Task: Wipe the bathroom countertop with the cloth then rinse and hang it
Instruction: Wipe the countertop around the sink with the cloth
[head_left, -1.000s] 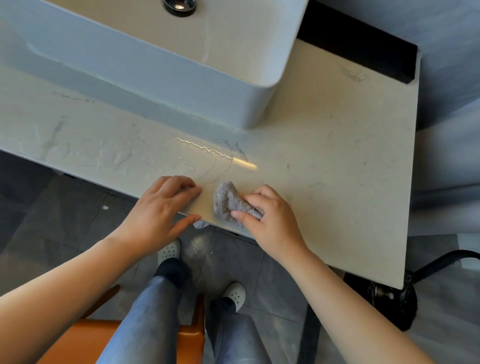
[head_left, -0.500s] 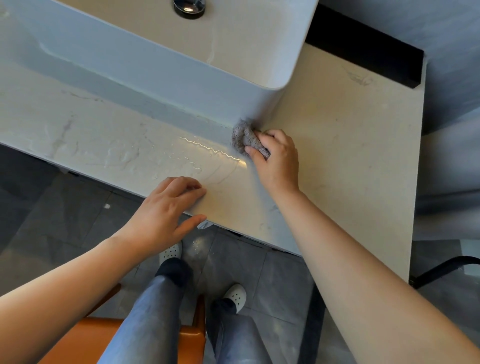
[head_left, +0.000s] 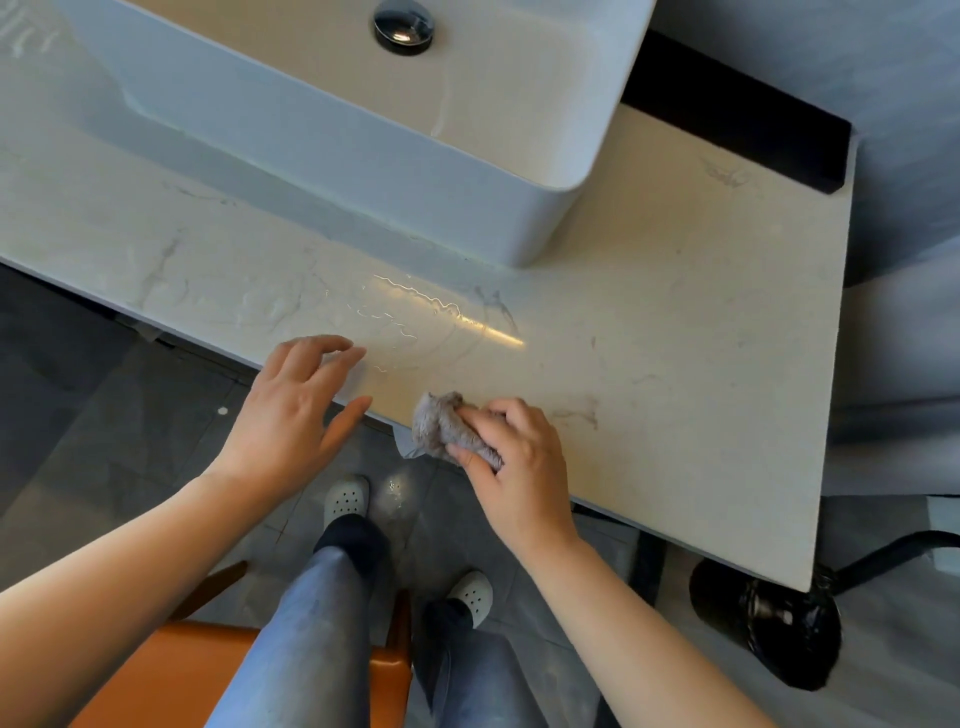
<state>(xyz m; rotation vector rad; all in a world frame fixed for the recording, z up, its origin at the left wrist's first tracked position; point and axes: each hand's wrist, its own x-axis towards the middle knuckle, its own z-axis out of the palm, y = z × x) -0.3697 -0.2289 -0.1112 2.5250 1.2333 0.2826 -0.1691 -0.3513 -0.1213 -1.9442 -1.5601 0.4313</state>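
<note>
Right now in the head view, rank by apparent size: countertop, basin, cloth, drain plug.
1. Countertop, though cropped.
2. Basin, also cropped.
3. Cloth, bunched.
4. Drain plug, only slightly smaller. The cloth is nearer the camera, so this last ranking is unsure.

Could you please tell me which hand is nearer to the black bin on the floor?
Right. The right hand, gripping the cloth at the countertop's front edge, is above-left of the black bin; the left hand is farther left.
</note>
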